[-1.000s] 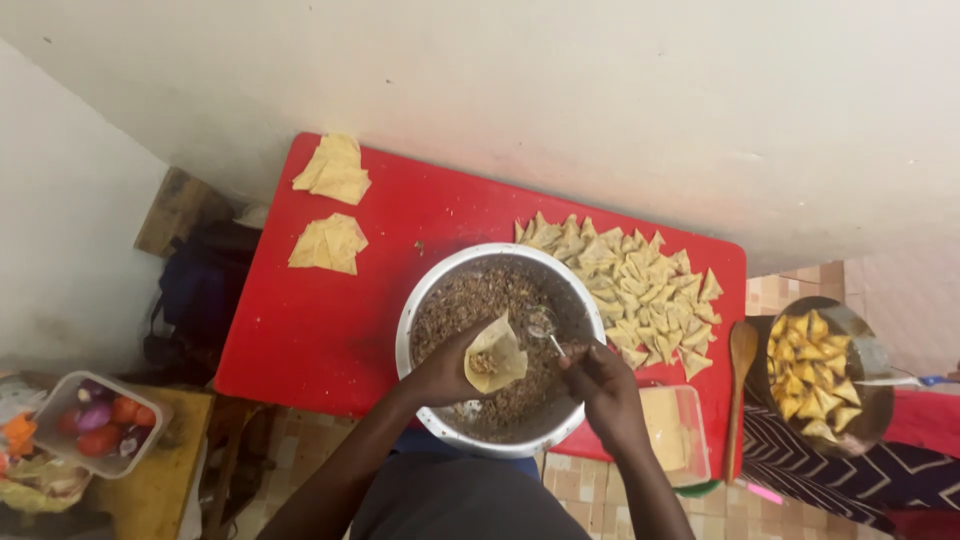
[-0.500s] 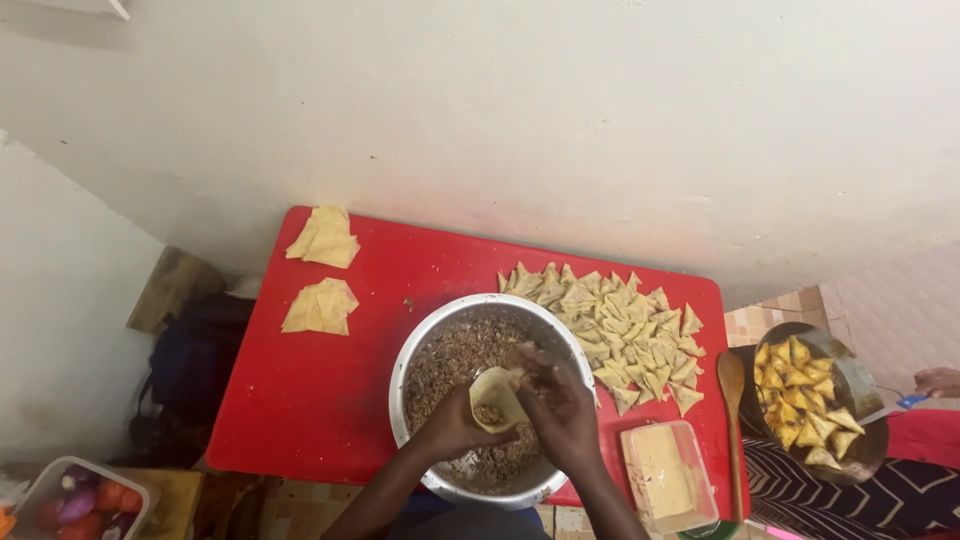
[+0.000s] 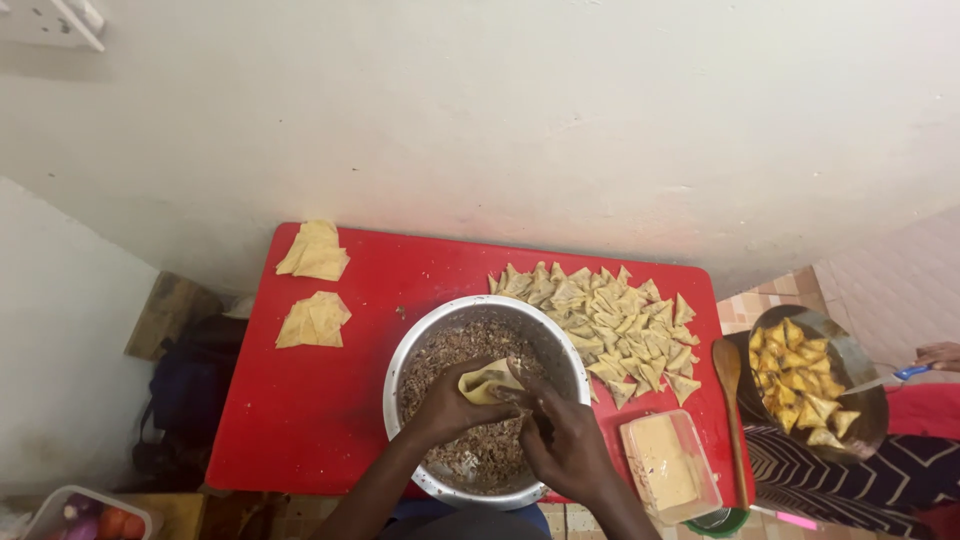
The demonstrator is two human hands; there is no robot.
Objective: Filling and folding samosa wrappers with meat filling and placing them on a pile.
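Left of the bowl (image 3: 420, 345) the counter (image 3: 300, 420) lies open; right, folded pastries (image 3: 610, 320) and a tub (image 3: 668, 465) crowd it.

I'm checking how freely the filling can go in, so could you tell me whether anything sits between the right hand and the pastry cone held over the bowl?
Nothing visible does. The left hand holds the pastry cone above the metal bowl of minced filling, and the right hand already meets the cone's open side, its fingertips right at it.

I note the bowl (image 3: 487, 400) on the tabletop (image 3: 300, 420) near edge; folded pastries (image 3: 610, 320) right behind it, two wrapper stacks (image 3: 313, 285) left, container (image 3: 668, 463) right.
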